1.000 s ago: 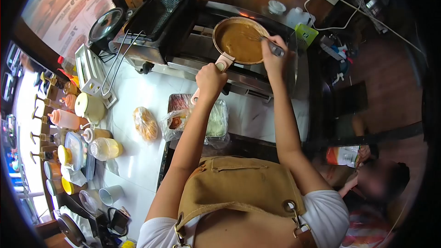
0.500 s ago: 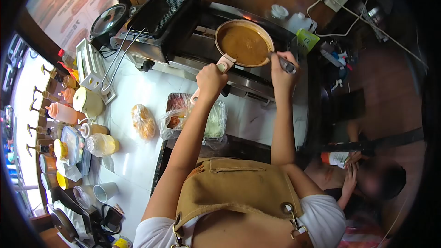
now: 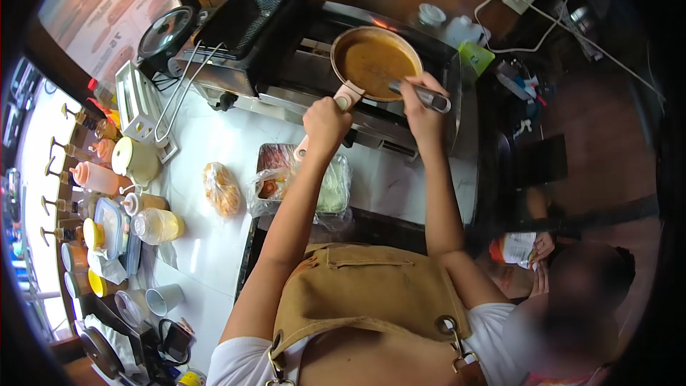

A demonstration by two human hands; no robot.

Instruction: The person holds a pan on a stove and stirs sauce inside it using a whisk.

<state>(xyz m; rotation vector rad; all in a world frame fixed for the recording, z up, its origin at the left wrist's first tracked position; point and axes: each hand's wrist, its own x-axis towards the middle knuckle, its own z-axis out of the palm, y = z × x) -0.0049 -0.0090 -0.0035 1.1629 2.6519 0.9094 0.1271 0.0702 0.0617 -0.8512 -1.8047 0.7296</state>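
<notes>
A pan [image 3: 334, 59] with a pink handle sits over the lit stove [image 3: 300, 96], holding brown sauce [image 3: 373, 56]. My left hand [image 3: 326, 127] is wrapped round the pan's handle, whose end shows past my wrist. In my right hand [image 3: 426, 116] is a utensil with a grey handle [image 3: 434, 100], angled down into the sauce at the pan's near right side. Its working end is under the sauce, so its kind cannot be made out. Below my left forearm lies a metal tray [image 3: 266, 154] with plastic-wrapped food.
Left of the pan stands a black fryer with a wire basket [image 3: 257, 11]. A bag of orange-brown food [image 3: 222, 189] lies on the white counter [image 3: 196, 236]. Bottles, jars and tubs [image 3: 100, 177] line the left side. At lower right, another person's hand [image 3: 544, 246] holds a packet [image 3: 518, 248].
My right hand and the utensil have moved left along the pan's near side, with the handle now tilted more to the right. The other person has shifted closer, and the packet has moved slightly left.
</notes>
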